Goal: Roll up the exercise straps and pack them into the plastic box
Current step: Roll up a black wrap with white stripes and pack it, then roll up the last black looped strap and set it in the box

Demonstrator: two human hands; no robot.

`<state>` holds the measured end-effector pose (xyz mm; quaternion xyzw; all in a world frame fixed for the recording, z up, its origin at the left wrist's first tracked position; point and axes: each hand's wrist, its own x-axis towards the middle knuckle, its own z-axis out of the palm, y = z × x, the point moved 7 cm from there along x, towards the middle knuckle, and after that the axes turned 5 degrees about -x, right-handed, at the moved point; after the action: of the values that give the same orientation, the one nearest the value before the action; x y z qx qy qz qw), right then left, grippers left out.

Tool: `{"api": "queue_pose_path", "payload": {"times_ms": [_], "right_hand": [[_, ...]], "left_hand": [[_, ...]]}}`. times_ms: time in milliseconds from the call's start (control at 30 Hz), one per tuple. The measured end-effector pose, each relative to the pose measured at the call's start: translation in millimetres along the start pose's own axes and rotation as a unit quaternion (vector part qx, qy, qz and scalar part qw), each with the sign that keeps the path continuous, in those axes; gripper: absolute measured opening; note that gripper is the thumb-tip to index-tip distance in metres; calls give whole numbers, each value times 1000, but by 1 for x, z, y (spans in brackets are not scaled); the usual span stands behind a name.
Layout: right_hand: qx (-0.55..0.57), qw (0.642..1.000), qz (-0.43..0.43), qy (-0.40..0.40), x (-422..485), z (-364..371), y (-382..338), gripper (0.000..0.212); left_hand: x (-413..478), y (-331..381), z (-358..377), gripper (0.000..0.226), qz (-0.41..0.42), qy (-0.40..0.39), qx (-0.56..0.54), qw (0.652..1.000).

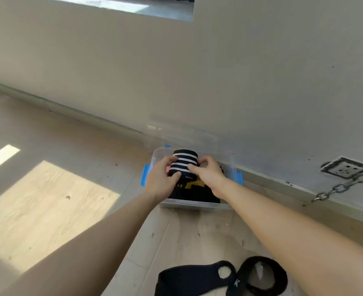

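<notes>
A rolled black-and-white striped strap is gripped between the left hand and right hand over the clear plastic box — black straps already inside. An unrolled black strap lies nearer; a chain hangs rightward.
</notes>
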<state>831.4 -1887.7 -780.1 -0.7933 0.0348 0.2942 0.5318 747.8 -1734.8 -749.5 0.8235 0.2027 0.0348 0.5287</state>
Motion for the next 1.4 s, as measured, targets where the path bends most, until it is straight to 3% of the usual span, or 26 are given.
{"api": "queue_pose_path", "payload": {"times_ms": [100, 233, 333, 467, 667, 800, 900, 1000, 1100, 1267, 1333, 1400], "right_hand": [[-178, 981, -58, 52, 7, -2, 1, 27], [-218, 960, -142, 100, 7, 3, -2, 26], [-236, 954, -179, 49, 7, 12, 0, 36], [-320, 931, -155, -81, 11, 8, 1, 58], [-361, 907, -187, -110, -14, -10, -20, 60], [-365, 899, -232, -70, -54, -27, -22, 37], [-424, 867, -231, -125, -90, -33, -1, 29], [-511, 814, -190, -200, -116, -38, 44, 30], [-588, 756, -133, -255, -130, -44, 94, 39], [-682, 664, -119, -281, -139, -54, 151, 55], [-686, 664, -128, -269, -135, -59, 158, 46], [-670, 685, -122, -259, -130, -63, 159, 26]], "left_hand": [[5, -21, 11, 51, 1, -47, 95, 994], [6, -34, 20, 67, -8, -70, 160, 985], [9, -38, 22, 76, -22, -87, 205, 975], [16, -36, 20, 79, -42, -128, 176, 975], [-6, -27, 6, 67, -6, -74, 109, 991], [-40, -10, -1, 45, 85, -43, 126, 987], [-73, -1, 8, 32, 135, -86, 159, 974], [-105, -21, 39, 34, 80, -232, 214, 945], [-138, -52, 68, 52, 34, -352, 283, 891], [-174, -95, 87, 83, 1, -421, 420, 804], [-178, -108, 88, 90, -18, -412, 449, 793], [-179, -118, 87, 90, -45, -405, 457, 791]]}}
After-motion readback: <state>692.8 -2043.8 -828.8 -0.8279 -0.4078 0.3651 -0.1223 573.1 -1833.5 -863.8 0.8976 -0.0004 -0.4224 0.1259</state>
